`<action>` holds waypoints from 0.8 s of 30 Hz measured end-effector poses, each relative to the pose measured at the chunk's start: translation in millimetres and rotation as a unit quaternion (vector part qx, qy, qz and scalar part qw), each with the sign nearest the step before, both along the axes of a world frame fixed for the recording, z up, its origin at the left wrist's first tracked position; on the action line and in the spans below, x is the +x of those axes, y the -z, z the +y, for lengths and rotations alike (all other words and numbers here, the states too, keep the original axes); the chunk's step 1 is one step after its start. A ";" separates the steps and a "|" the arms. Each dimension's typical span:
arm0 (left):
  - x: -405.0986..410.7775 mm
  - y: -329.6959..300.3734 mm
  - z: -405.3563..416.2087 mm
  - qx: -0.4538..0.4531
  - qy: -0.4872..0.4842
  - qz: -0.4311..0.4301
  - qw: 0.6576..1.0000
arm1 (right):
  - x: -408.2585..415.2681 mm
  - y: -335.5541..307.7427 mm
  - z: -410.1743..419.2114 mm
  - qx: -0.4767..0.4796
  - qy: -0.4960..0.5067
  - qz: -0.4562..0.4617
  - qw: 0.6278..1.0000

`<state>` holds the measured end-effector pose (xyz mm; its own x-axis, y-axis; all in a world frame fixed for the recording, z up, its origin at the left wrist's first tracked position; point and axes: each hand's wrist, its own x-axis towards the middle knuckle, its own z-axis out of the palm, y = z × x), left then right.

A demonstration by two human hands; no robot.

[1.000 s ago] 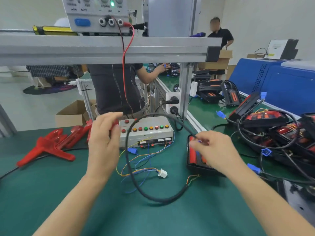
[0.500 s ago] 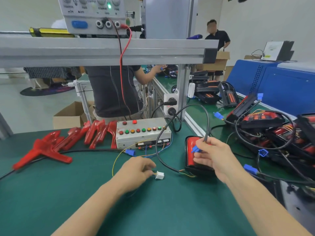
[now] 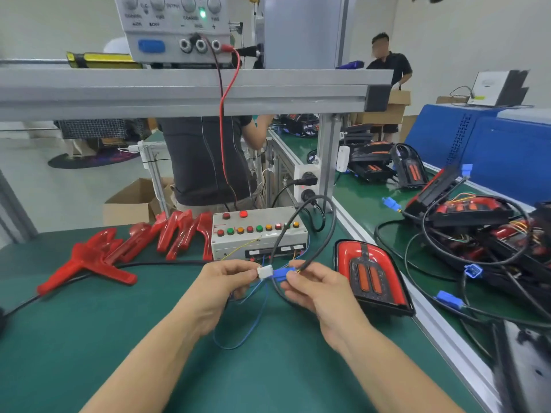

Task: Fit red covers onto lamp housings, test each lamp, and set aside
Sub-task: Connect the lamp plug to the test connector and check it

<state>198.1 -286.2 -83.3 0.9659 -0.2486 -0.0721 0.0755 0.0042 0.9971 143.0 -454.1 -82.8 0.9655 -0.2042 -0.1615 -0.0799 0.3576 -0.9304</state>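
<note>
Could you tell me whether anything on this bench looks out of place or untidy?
Mostly the heap of black lamp housings on the right: piled askew, their black cables looped and tangled. The translucent red plastic covers at the left lie in a loose overlapping scatter. No damage visible.

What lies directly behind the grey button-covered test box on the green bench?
Behind the grey test box stand a white socket block with a black plug in it and a person in a dark shirt. The box hides the bench edge behind it.
</note>
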 end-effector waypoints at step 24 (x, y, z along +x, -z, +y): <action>3.1 2.0 2.2 0.010 0.030 0.021 0.999 | 0.9 14.8 16.4 -0.022 0.014 -0.027 0.999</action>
<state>201.2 -283.9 -85.3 0.9452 -0.3048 -0.1169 0.1159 -0.0214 0.9930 144.0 -437.7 -97.6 0.9662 -0.2374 -0.1003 -0.0205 0.3169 -0.9482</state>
